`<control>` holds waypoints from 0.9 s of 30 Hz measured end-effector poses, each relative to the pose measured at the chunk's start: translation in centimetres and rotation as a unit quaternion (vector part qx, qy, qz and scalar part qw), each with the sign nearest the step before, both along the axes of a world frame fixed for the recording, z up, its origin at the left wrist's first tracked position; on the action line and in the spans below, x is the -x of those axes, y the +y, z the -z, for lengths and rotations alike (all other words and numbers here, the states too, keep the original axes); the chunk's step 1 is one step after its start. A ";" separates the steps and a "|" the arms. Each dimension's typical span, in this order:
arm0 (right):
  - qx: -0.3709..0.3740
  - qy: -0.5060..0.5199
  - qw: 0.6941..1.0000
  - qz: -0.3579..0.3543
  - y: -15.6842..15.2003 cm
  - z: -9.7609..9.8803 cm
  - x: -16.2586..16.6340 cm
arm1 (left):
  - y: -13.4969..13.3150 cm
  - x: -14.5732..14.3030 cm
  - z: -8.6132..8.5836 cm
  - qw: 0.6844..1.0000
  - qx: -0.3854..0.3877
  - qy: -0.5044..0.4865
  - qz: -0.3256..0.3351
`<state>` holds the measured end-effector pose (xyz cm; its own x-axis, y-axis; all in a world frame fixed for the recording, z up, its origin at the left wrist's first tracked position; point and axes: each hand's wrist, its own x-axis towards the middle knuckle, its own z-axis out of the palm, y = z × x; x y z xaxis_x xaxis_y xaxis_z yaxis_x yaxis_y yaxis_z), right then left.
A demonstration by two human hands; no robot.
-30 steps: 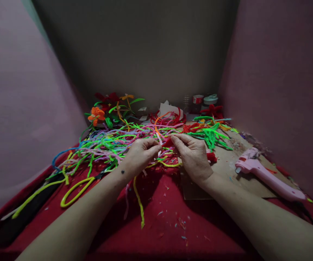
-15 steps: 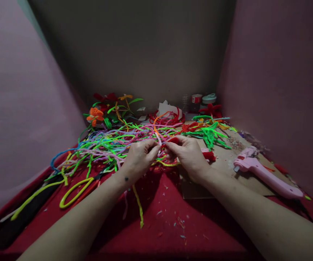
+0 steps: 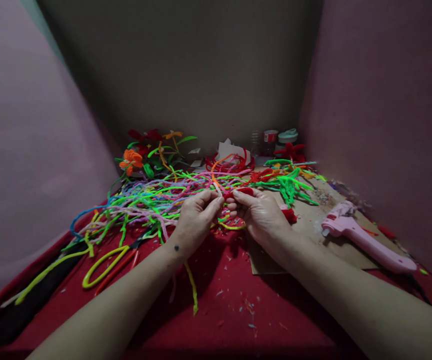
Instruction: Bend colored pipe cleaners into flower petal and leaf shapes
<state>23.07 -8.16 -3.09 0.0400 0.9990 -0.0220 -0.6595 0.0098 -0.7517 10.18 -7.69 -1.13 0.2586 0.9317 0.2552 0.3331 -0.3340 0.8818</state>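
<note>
My left hand point(image 3: 194, 220) and my right hand point(image 3: 260, 214) meet above the red cloth point(image 3: 223, 305), fingertips pinched together. Between them they grip a short red pipe cleaner point(image 3: 239, 192) that pokes out past the fingers of my right hand. Just behind both hands lies a tangled heap of pipe cleaners point(image 3: 152, 200) in green, pink, purple, blue and yellow. A yellow pipe cleaner point(image 3: 192, 287) trails down from under my left hand.
A pink glue gun point(image 3: 362, 241) rests on a cardboard sheet point(image 3: 313, 235) at the right. Finished pipe-cleaner flowers point(image 3: 141, 152), red loops point(image 3: 231, 162), small jars point(image 3: 279, 139) and green pieces point(image 3: 289, 186) sit along the back. Walls close in on three sides. Scraps litter the cloth.
Both hands have drawn closer together and slightly nearer to me, and the red pipe cleaner now shows more plainly above the fingers of my right hand.
</note>
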 end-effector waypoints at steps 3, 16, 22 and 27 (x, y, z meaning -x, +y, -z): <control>0.006 0.006 1.000 0.003 0.0 -0.1 -0.1 | 0.1 0.0 0.4 1.000 -0.010 0.012 0.003; -0.021 -0.166 0.982 -0.089 -1.2 0.5 0.6 | 1.4 1.4 -1.5 0.997 -0.021 0.060 -0.043; -0.124 -0.358 0.924 -0.059 -2.4 0.4 1.4 | 1.5 0.2 -2.4 0.996 -0.033 0.073 -0.037; -0.095 -0.295 0.922 0.231 -1.0 -0.2 0.1 | 1.1 0.2 -2.7 0.993 -0.055 0.084 -0.056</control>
